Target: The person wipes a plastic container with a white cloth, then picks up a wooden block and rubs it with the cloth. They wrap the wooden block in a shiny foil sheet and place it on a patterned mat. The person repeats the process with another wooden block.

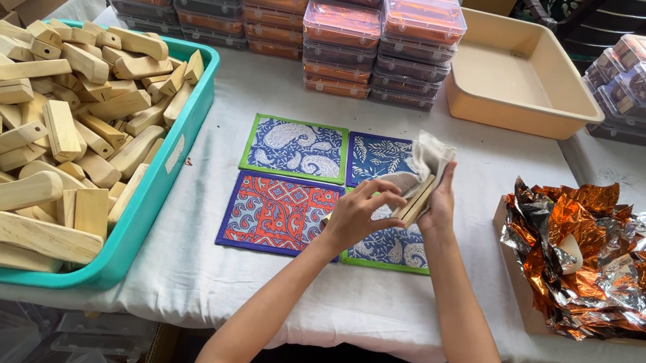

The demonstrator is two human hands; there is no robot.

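Note:
Both my hands meet over the table's middle. My right hand (442, 207) grips a pale wooden block (418, 201) that sits partly inside a small off-white cloth pouch (428, 159). My left hand (357, 212) touches the block's near end, fingers curled around it. Beneath the hands lie patterned fabric mats: a blue paisley one with a green border (295, 148), a dark blue leaf one (374, 156), a red-orange one (277, 213), and a fourth (392, 250) partly hidden by my hands.
A teal bin (165, 176) heaped with wooden blocks (37, 125) fills the left. Stacked clear lidded boxes (340, 33) stand at the back, a beige tray (521, 82) back right. Crumpled orange-silver foil (597, 261) lies in a flat box on the right.

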